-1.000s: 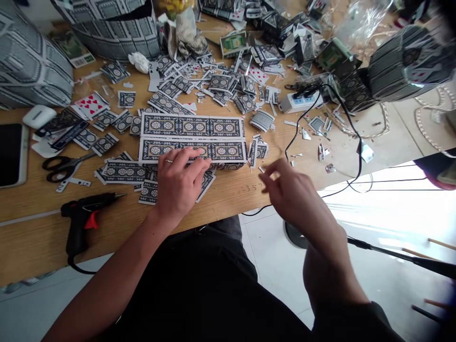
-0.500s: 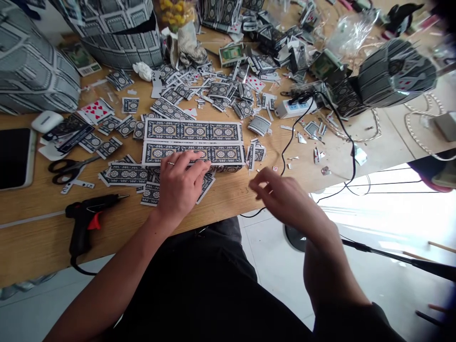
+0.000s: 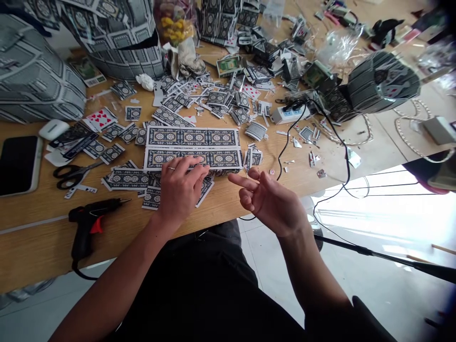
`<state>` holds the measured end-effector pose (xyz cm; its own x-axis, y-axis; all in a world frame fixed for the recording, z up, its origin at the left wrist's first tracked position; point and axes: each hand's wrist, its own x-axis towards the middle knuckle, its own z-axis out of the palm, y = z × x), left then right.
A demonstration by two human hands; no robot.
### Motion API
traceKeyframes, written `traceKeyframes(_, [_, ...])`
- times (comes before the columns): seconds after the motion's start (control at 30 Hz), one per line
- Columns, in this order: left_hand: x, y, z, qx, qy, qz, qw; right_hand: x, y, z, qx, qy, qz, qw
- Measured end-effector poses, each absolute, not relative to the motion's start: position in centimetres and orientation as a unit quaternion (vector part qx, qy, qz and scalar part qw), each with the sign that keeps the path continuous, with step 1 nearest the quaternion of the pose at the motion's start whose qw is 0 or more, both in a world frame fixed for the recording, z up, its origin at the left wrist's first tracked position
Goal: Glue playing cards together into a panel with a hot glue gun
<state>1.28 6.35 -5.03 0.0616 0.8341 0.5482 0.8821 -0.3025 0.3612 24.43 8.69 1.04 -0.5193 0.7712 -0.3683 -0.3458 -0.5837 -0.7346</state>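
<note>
My left hand lies over the near edge of a panel of patterned playing cards, its fingers stretched out and resting on the top. The panel shows two long rows of card backs side by side. Under my left palm, more joined card strips stick out to the left and right. Off the panel's right end, my right hand hovers palm up above the table edge, fingers apart and holding nothing.
A glue gun, scissors and a phone lie on the left. Cut card pieces are heaped behind the panel. A power strip with black cables stands at right. Large card-covered forms rise at back left.
My right hand has turned palm up, opened its fingers and come slightly left toward the panel. My left hand stays on the panel. The whole view has shifted slightly.
</note>
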Motion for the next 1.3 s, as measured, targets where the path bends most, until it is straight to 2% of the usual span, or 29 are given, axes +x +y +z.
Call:
traceKeyframes(0.33, [1.23, 6.4, -5.26, -0.729, -0.584, -0.353, 0.049, 24.54, 8.26, 0.77, -0.352, -0.221, 0.847, 0.332])
traceKeyframes(0.57, [1.26, 6.36, -5.21, -0.726, -0.59, -0.351, 0.046, 24.59, 8.35, 0.93, -0.292, -0.218, 0.883, 0.297])
traceKeyframes(0.97, [1.34, 6.34, -5.23, -0.725, -0.587, -0.356, 0.056, 24.08, 8.03, 0.16, -0.289, -0.26, 0.86, 0.331])
traceKeyframes(1.3, [1.39, 6.28, -5.09, -0.721, -0.596, -0.351, 0.039, 24.06, 8.19, 0.48, -0.424, -0.447, 0.693, 0.373])
